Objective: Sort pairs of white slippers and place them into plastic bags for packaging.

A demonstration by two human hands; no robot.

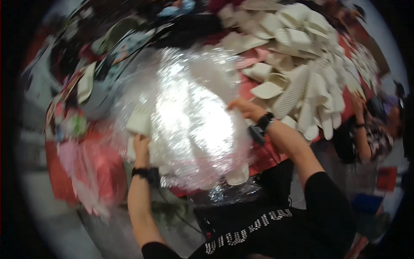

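A large, shiny clear plastic bag (189, 116) spreads over the middle of the work surface, with strong glare on it. My left hand (141, 146) is closed on a cream slipper (139, 121) at the bag's left side; part of the slipper is veiled by plastic. At the right edge of the bag, my right hand (246, 108) has its fingers closed on the film. Below the bag, the end of another cream slipper (237, 175) sticks out. Glare hides whatever lies under the middle of the plastic.
Cream slippers (297, 77) are heaped at the right on a red covering (267, 151). Dark and coloured bags (185, 30) crowd the back. Pink plastic (79, 168) hangs at the left. Another person's hand (358, 105) is at the far right, beside the pile.
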